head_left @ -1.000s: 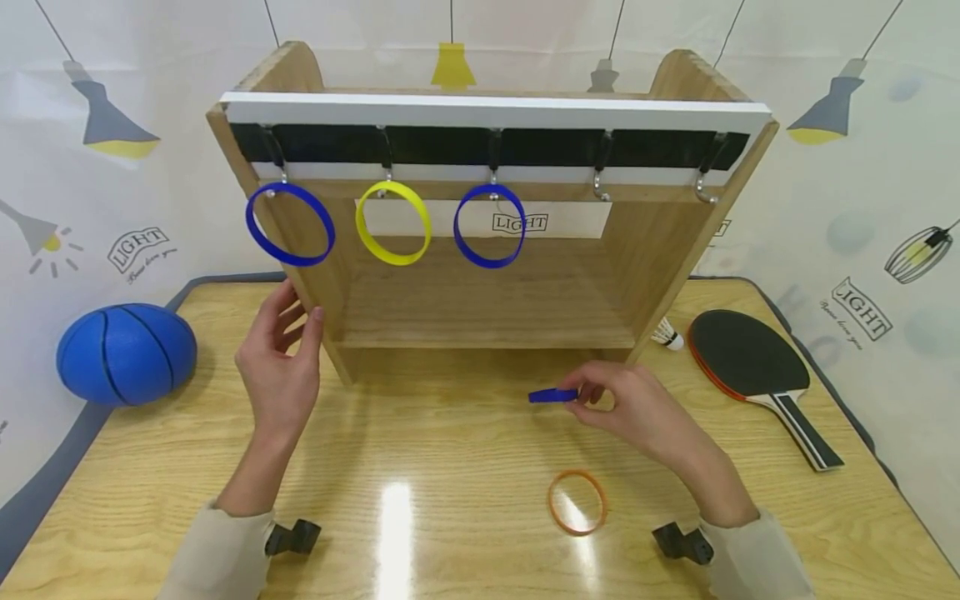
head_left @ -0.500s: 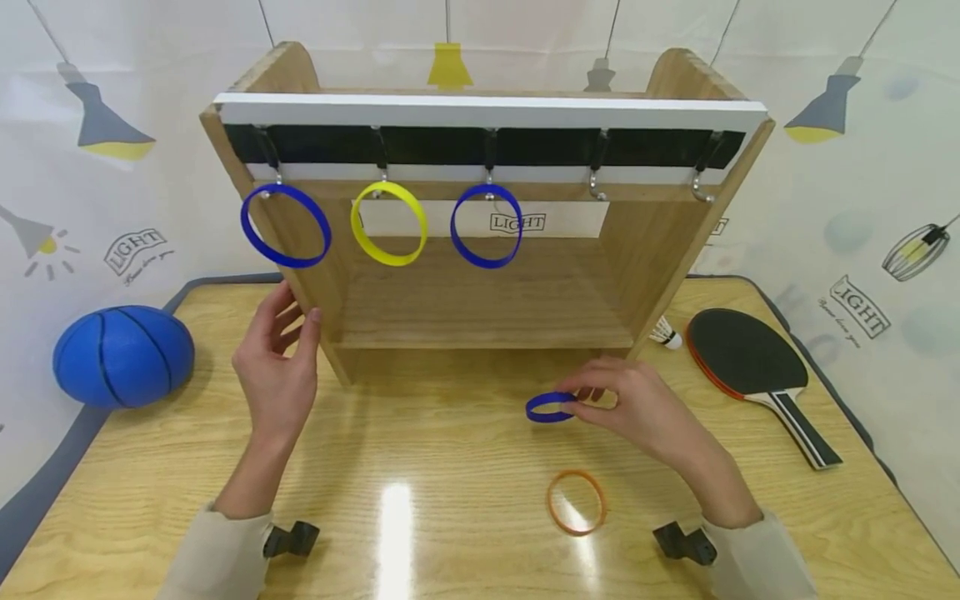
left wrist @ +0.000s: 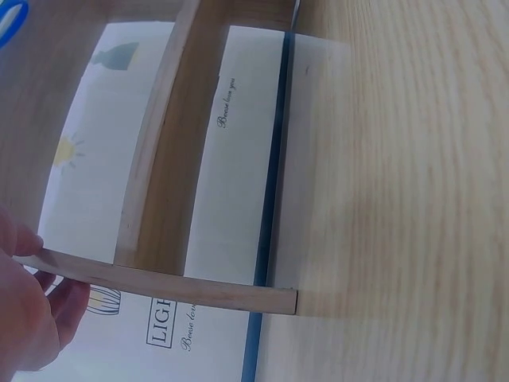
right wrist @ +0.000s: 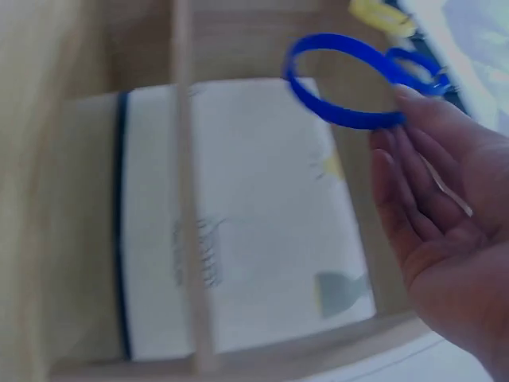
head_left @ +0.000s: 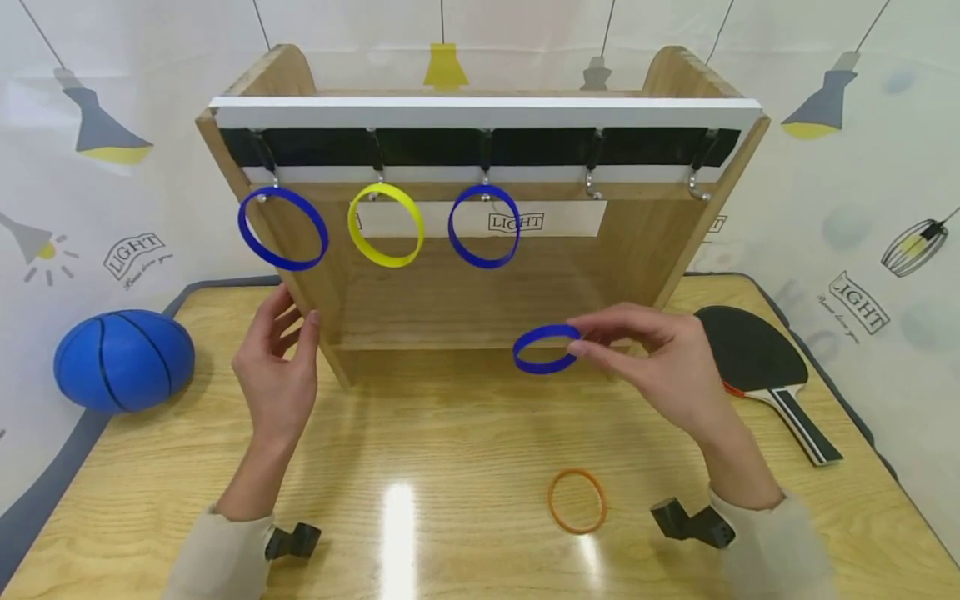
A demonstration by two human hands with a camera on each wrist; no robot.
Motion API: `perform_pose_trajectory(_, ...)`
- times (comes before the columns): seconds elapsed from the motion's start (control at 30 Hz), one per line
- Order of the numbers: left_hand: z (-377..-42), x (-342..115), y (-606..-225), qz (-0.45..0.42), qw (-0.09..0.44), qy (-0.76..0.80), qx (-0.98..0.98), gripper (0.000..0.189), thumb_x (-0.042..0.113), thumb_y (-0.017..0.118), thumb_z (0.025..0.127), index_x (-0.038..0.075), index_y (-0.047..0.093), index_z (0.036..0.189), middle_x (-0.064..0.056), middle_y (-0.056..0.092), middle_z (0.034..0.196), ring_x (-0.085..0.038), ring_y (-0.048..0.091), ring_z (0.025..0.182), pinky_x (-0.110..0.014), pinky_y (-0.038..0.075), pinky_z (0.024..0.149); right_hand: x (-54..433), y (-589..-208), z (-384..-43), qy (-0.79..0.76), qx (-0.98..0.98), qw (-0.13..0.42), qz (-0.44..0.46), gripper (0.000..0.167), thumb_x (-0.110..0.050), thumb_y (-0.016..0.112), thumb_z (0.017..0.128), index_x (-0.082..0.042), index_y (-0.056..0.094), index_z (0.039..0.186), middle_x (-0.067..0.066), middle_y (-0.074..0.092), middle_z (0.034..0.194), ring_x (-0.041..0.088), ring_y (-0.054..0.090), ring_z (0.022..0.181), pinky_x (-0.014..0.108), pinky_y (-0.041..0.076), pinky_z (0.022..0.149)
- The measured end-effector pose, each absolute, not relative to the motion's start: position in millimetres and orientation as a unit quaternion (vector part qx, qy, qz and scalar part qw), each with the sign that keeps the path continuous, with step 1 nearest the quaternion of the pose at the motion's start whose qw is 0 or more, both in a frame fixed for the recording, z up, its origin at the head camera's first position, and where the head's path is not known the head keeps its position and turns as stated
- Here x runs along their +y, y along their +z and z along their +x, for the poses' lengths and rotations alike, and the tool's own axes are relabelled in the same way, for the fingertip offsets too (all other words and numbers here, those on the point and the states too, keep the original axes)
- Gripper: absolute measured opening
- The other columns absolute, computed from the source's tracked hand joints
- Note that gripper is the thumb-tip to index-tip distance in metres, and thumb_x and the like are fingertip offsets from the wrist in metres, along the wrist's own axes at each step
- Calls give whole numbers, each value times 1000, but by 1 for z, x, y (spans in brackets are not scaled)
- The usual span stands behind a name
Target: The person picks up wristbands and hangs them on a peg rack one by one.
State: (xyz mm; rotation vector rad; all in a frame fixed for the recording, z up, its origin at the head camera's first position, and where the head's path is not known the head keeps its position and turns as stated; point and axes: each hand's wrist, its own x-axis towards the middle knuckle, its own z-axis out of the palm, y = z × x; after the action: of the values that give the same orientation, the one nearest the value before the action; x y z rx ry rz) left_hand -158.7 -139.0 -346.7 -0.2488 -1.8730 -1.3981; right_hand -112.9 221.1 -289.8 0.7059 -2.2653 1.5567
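My left hand (head_left: 277,362) grips the front edge of the left side panel of a wooden shelf (head_left: 472,292), thumb inside and fingers outside, as the left wrist view shows. Between thumb and fingertips of my right hand (head_left: 671,367) is the right side of a blue wristband (head_left: 542,367), tilted, in front of the shelf's lower board. Along the black-and-white hook rail (head_left: 435,148), a blue wristband (head_left: 294,265), a yellow wristband (head_left: 392,262) and another blue wristband (head_left: 483,263) hang from the three left hooks. The two right hooks (head_left: 697,185) bear nothing.
An orange wristband (head_left: 581,530) lies on the wooden table (head_left: 465,467) in front of the shelf. To the left sits a blue ball (head_left: 123,360). A black table tennis paddle (head_left: 753,350) lies at the right, partly behind my right hand.
My right hand has risen from near the table with the blue wristband, which has tipped to show its opening. The shuttlecock at the right is now hidden. My left hand keeps its grip.
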Motion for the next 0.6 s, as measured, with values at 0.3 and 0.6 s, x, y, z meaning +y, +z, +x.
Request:
perform_pose_trajectory(0.3,-166,-144,-356,-99,386,-555,-730,39,-8,65,89,1,64,127,-16,67,116,-33,67,102,-23,55,81,212,-249,-129,760,-592,199,181,26,9,69,86,16,65,110,21,71,101,30,67,91,28,57,77)
perform_pose_trajectory(0.6,-171,-148,-362,-102,388,-554,-730,40,-6,65,89,3,64,128,-13,68,116,-31,67,102,-23,55,81,205,-242,-140,804,-527,238,136,31,3,73,84,16,65,111,22,69,102,29,64,85,30,56,75)
